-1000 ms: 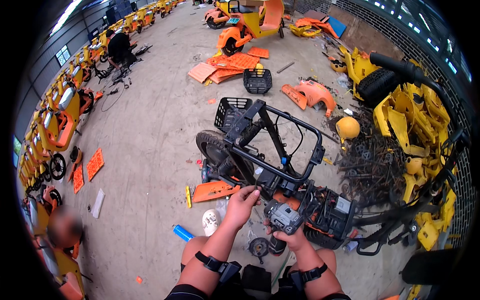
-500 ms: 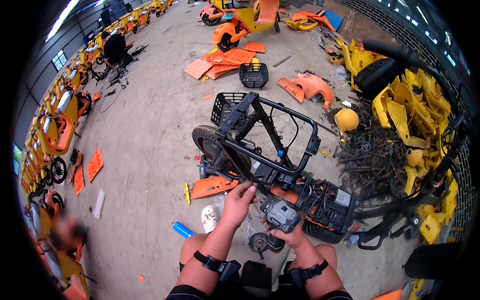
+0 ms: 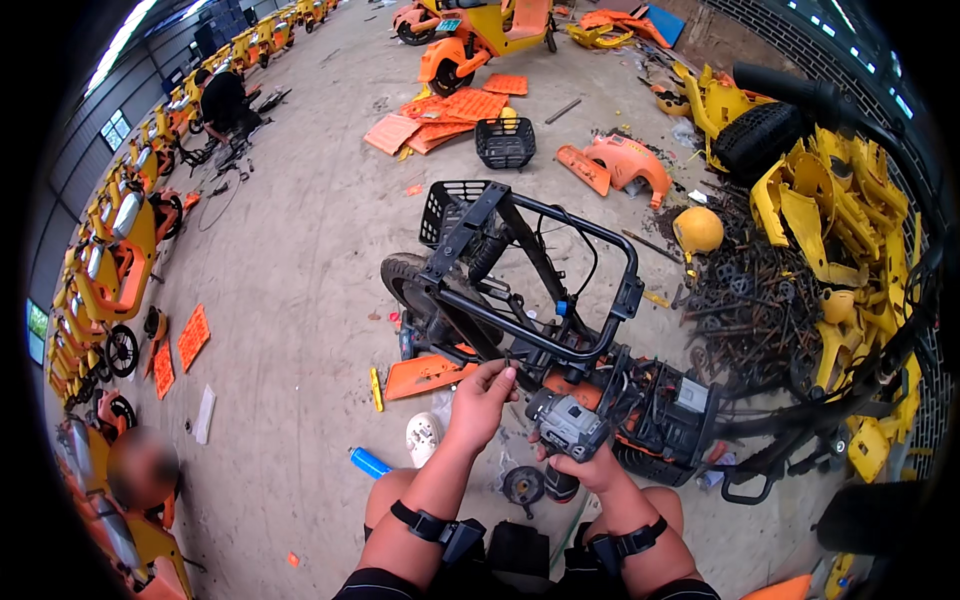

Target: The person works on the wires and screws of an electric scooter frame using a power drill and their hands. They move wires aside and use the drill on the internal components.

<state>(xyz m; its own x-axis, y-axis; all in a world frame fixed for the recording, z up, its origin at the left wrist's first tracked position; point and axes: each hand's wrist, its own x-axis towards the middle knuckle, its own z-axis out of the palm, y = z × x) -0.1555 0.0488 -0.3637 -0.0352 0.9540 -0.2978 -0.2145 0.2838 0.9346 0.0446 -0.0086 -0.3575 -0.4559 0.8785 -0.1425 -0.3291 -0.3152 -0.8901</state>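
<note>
A stripped scooter frame [image 3: 545, 335] of black tubes lies in front of me, with a wheel [image 3: 405, 280] at its far left end. Against its near side, my left hand [image 3: 484, 398] has thumb and fingers pinched together at a dark tube; whatever small thing they hold is hidden. My right hand [image 3: 588, 467] is wrapped round a cordless power driver [image 3: 568, 425], whose grey and black battery end faces up. The driver's tip is out of sight. Beside it sits the scooter's open body section [image 3: 665, 410] with exposed wiring. A round black metal part [image 3: 523, 486] lies on the floor below.
An orange panel [image 3: 425, 375], a blue cylinder [image 3: 370, 462] and a yellow-handled tool [image 3: 376, 390] lie left of the frame. Dark metal parts [image 3: 755, 310] and yellow body panels [image 3: 850, 200] are heaped at right. Another person [image 3: 225, 103] crouches far left near a row of scooters.
The view has shifted slightly. Both hands stay close to the frame, the left still pinched and the right still gripping the driver.
</note>
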